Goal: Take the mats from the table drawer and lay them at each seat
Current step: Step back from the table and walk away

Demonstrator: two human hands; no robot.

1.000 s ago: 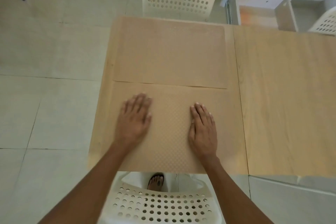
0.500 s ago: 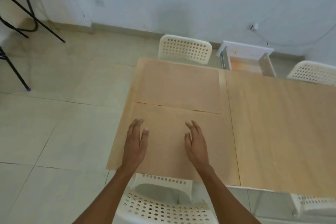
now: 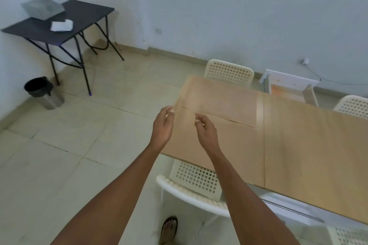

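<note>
Two tan mats lie flat on the left end of the wooden table (image 3: pixel 310 145): a near mat (image 3: pixel 235 145) and a far mat (image 3: pixel 221 99), edge to edge. My left hand (image 3: pixel 162 125) is raised beside the table's left edge, fingers loosely apart, holding nothing. Over the near mat's far left corner hovers my right hand (image 3: pixel 206 130), lifted off it, fingers curled but apart and empty. The open white drawer (image 3: pixel 288 87) juts out at the far side, its floor orange-lit.
White perforated chairs stand at the near side (image 3: pixel 191 183), the far side (image 3: pixel 229 72), the far right (image 3: pixel 353 105) and the bottom right corner. A black folding table (image 3: pixel 59 24) with a grey box and a steel bin (image 3: pixel 44 92) are at the left wall.
Both hands have lifted off the near mat and risen. My view has swung up and left, so the black table and the bin came into sight.
</note>
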